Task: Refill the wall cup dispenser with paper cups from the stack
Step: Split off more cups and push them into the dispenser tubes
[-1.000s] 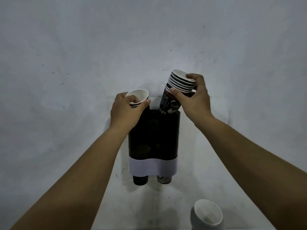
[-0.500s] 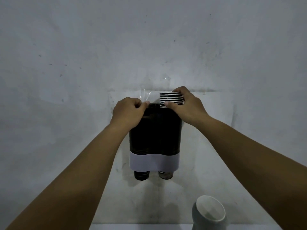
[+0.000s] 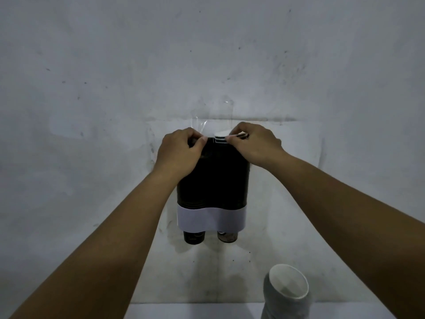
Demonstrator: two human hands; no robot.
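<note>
Up on the pale, scuffed wall [image 3: 115,88] hangs the cup dispenser [image 3: 212,178], a dark, twin-tube body with a white band [image 3: 211,218] wrapped round its lower end, and two cup bottoms poke out below it: a black cup bottom [image 3: 194,237] on the left, a speckled brownish cup bottom [image 3: 227,236] on the right. At the top of the right tube, the white rims of the paper cups [image 3: 220,137] just show, stacked tight and sunk almost level with the opening. The right hand [image 3: 254,143] sits on them, fingers curled over the rims and thumb pinching at the front edge. The left hand [image 3: 180,151] is curled over the top of the left tube, thumb tucked across; what it holds there, if anything, is hidden. A strip of clear tape [image 3: 202,124] glints on the wall just above. Down at the lower right, a grey stack of cups [image 3: 286,293] leans, its white mouth open toward the camera, standing on a pale surface [image 3: 184,311].
</note>
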